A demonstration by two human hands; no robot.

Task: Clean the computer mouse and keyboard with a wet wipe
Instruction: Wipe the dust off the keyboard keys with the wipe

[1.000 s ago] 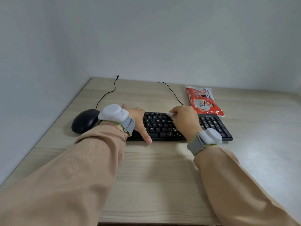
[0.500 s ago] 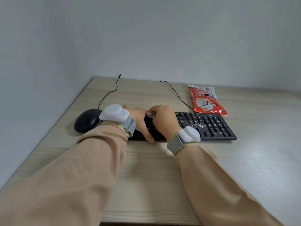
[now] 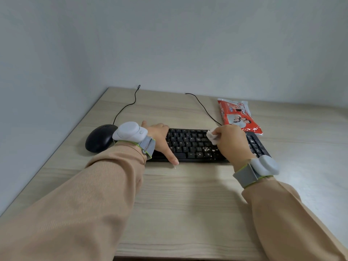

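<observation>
Desk [image 3: 188, 204]: pale wood, in a grey-walled corner.
Keyboard [image 3: 190, 146]: black, mid-desk, white specks on the lower middle keys.
Mouse [image 3: 99, 137]: black, just left of the keyboard.
Right hand [image 3: 231, 142]: fingers curled, pinching a folded white wipe [image 3: 211, 137] on the upper keys.
Left hand [image 3: 160, 140]: laid over the keyboard's left end, thumb straight.
Wipe pack [image 3: 238, 115]: red, behind the keyboard's right end.
</observation>
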